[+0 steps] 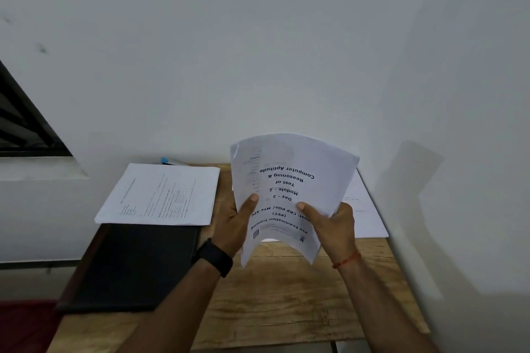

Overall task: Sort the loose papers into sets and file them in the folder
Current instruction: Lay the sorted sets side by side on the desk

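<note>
I hold a bundle of printed papers [289,178] up above the wooden table [286,289]. Its top sheet shows upside-down bold text. My left hand [235,223] grips the bundle's left edge with the thumb on the front. My right hand [332,223] grips the right edge the same way. A second stack of printed papers [160,195] lies at the table's back left, overlapping a closed black folder [132,266] that lies flat at the table's left side. More white sheets [364,203] lie on the table behind my right hand, partly hidden by the bundle.
A white wall runs close behind and along the right side of the table. A blue-capped pen [169,161] lies behind the left paper stack. A dark window frame [25,123] is on the left. Bare wood shows at the table's front.
</note>
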